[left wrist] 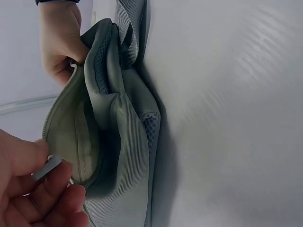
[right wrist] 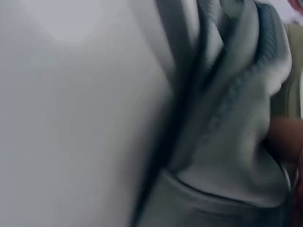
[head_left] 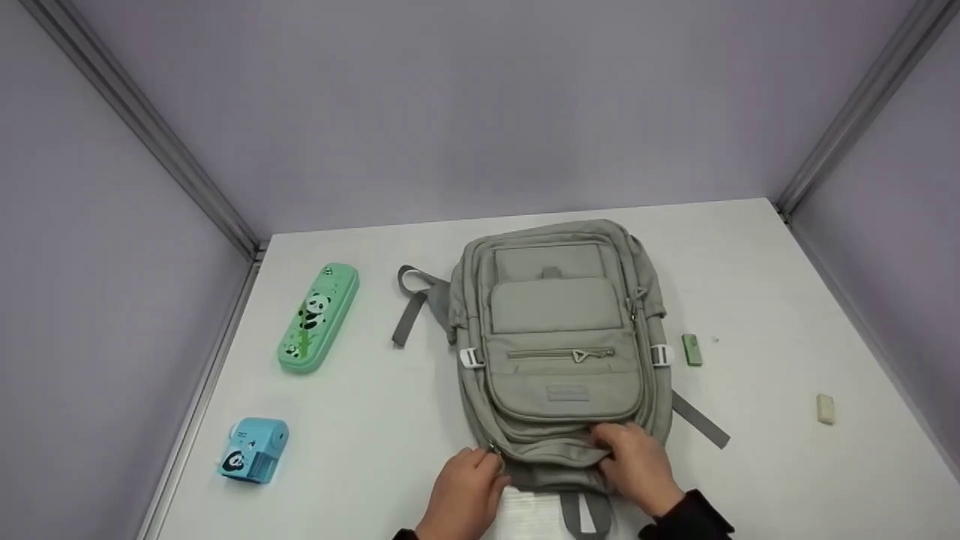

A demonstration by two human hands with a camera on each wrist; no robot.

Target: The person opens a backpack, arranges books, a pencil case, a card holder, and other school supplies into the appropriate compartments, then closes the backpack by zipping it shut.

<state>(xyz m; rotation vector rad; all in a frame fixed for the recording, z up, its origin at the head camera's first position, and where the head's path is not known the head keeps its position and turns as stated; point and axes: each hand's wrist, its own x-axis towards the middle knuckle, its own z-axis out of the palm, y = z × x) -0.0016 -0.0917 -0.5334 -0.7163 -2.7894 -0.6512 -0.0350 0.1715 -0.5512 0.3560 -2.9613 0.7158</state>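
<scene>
A grey-green backpack [head_left: 556,306] lies on its back on the white table, its top end towards me. My left hand [head_left: 466,491] is at the left of its near end. In the left wrist view, its thumb and fingers pinch a light metal zipper pull [left wrist: 47,167] beside an unzipped compartment [left wrist: 71,132]. At the opening's other side, my right hand [head_left: 639,466] grips the fabric edge. Its fingertips are partly hidden by the cloth. The right wrist view is blurred but shows a finger [right wrist: 285,138] against the folded fabric.
A green panda pencil case [head_left: 319,319] and a blue pencil sharpener [head_left: 255,450] lie to the left. On the right are a small green block [head_left: 691,350] and a whitish eraser-like block [head_left: 825,409]. Straps [head_left: 701,420] stick out beside the bag. Grey walls [head_left: 480,112] enclose the table.
</scene>
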